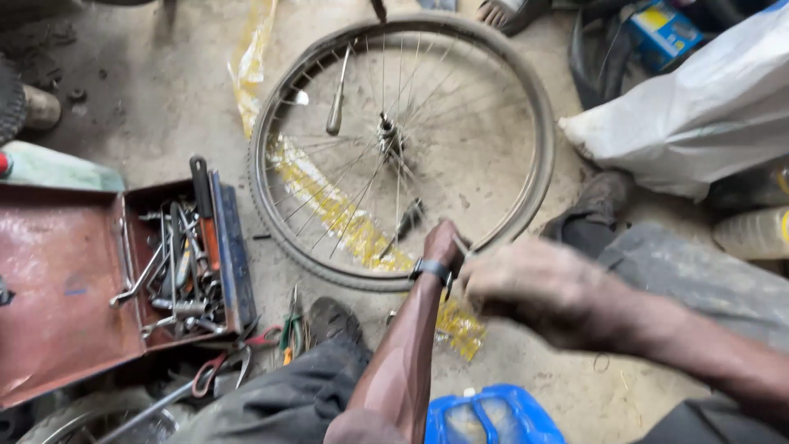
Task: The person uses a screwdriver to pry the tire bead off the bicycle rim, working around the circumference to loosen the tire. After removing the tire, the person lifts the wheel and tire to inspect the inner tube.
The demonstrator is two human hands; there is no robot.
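My right hand is blurred, fingers curled half closed, perhaps pinching a thin spoke beside my left hand, which is a closed fist at the near rim of the bicycle wheel. The wheel lies flat on the floor. A screwdriver rests across its spokes; the red toolbox stands open, left

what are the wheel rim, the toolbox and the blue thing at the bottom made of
Round spoked bicycle wheel rim: looks like metal, dull grey and worn, with thin wire spokes. Open reddish-brown toolbox: probably painted sheet steel, scuffed and rust-toned. Blue ribbed object: seemingly moulded plastic, glossy and bright.
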